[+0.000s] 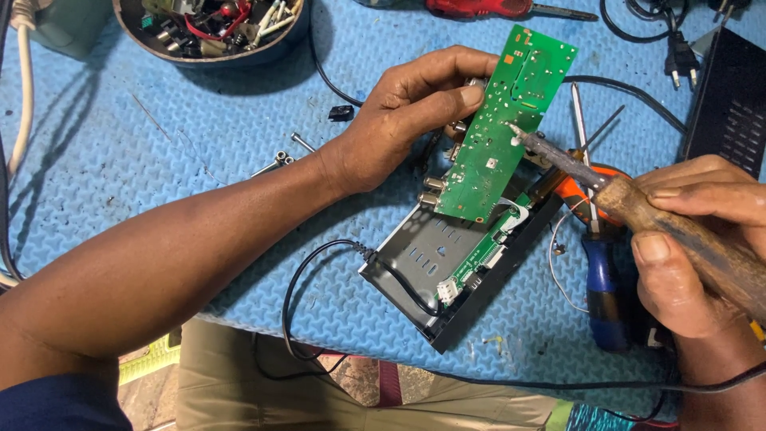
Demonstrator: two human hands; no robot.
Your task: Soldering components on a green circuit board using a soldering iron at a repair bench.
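My left hand (pixel 399 120) pinches the green circuit board (pixel 499 128) upright over the open black casing (pixel 459 267) on the blue worktop (pixel 159 152), while my right hand (pixel 694 231) grips the soldering iron (pixel 630 199), tip on the board. I judge a slip could bridge joints or burn nearby fingers.

No packages, labels, signs or screens show anywhere on or around the blue mat (pixel 159 160).
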